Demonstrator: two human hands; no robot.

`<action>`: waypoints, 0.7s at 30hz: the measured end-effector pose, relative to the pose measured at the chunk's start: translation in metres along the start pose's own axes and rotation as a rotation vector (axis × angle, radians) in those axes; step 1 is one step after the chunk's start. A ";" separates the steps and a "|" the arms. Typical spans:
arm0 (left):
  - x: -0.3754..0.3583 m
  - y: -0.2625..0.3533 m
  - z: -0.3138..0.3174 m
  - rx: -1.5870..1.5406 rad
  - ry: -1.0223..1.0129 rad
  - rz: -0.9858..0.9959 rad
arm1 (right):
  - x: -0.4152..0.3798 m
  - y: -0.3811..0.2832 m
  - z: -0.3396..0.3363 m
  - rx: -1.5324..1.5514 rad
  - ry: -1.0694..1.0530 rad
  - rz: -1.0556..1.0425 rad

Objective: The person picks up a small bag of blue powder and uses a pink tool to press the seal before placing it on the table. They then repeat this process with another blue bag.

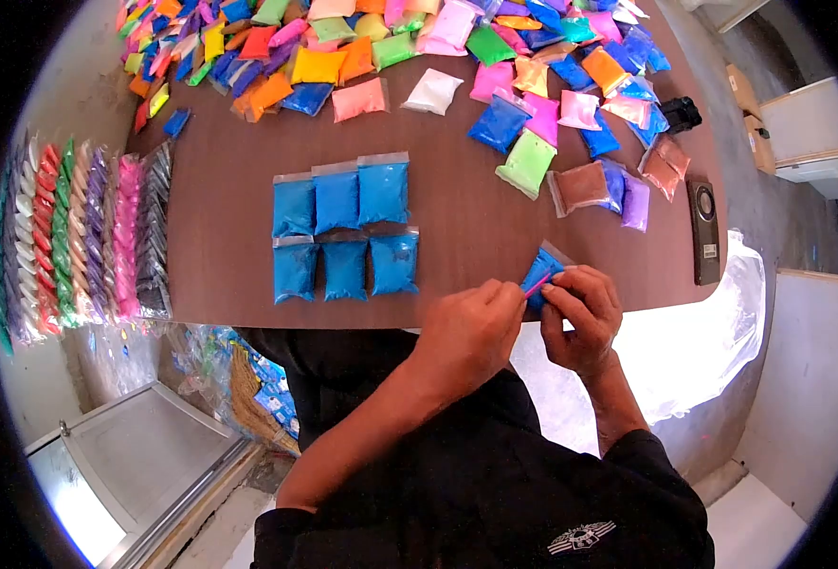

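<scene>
A small blue packet (543,268) is at the table's front edge, between my two hands. My right hand (585,318) pinches it from the right, fingers curled over its lower part. From the left, my left hand (471,332) is closed around one end of a thin pink stick (537,284), whose other end lies across the packet. What the stick is exactly, I cannot make out. Several filled blue packets (343,270) lie in two neat rows on the table, left of my hands.
Many coloured packets (353,59) are heaped along the far side of the brown table (220,218). Brown and purple packets (585,187) lie at the right, near a black phone-like device (704,220). Twisted coloured bundles (87,232) line the left edge. White plastic sheeting (722,346) is below at right.
</scene>
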State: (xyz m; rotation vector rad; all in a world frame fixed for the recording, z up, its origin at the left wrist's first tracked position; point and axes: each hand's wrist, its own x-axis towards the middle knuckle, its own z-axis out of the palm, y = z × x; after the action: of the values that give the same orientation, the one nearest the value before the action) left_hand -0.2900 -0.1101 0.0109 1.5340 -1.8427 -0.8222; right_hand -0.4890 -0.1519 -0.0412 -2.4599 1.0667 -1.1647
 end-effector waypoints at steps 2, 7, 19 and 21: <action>0.002 -0.007 0.003 0.038 0.005 0.004 | 0.002 0.000 0.002 0.013 0.018 0.002; 0.014 -0.019 0.004 0.161 0.043 -0.002 | 0.008 -0.004 0.001 -0.001 0.017 -0.005; 0.010 -0.021 0.008 0.116 0.084 0.045 | 0.006 -0.006 0.010 -0.010 0.096 0.119; 0.016 -0.023 0.006 0.152 0.095 0.035 | 0.008 -0.009 0.010 -0.004 0.096 0.138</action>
State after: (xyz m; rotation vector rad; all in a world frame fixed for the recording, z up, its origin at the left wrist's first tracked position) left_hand -0.2833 -0.1282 -0.0099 1.6008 -1.8932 -0.5944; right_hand -0.4732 -0.1525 -0.0389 -2.3117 1.2442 -1.2490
